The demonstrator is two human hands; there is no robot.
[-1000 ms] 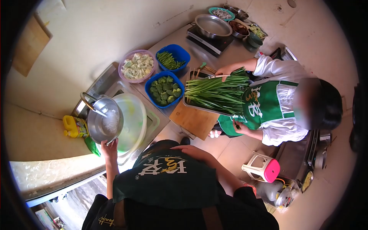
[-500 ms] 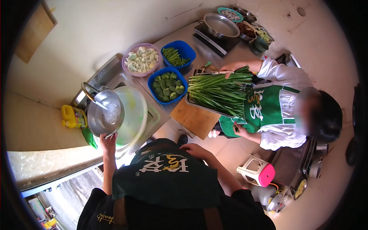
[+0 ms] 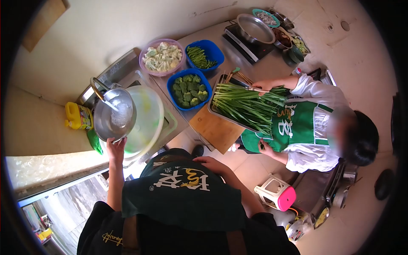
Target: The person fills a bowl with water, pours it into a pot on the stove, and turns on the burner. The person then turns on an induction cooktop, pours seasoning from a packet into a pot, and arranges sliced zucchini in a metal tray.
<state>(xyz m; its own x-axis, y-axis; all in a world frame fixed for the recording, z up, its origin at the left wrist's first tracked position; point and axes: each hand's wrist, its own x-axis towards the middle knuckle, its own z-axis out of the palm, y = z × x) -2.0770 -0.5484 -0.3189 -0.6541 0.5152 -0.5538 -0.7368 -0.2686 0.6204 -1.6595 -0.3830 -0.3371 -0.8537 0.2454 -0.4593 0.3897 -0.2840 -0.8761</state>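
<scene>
Holding the bowl: left hand (image 3: 115, 148), fingers gripping the near rim of the steel bowl (image 3: 111, 125)
Bowl's spot: under the curved tap (image 3: 97, 89), tilted a bit, over the left side of a big pale tub (image 3: 161, 117); bubbly water inside
Right hand (image 3: 208, 163): up by the dark green apron (image 3: 178, 208) (can't tell if the fingers are pinching the cloth or just lying there, sorry)
Yellow jug (image 3: 79, 116): just left of the bowl
Veg on the counter: 2 blue baskets (image 3: 216, 52), 1 with broccoli (image 3: 190, 91), 1 with green stalks (image 3: 199, 57), plus a pinkish basin (image 3: 158, 74) of cauliflower (image 3: 163, 57)
Co-worker: 1 hand (image 3: 263, 85) over a tray (image 3: 227, 118) of long green leaves (image 3: 250, 104), near a wooden board (image 3: 216, 129)
</scene>
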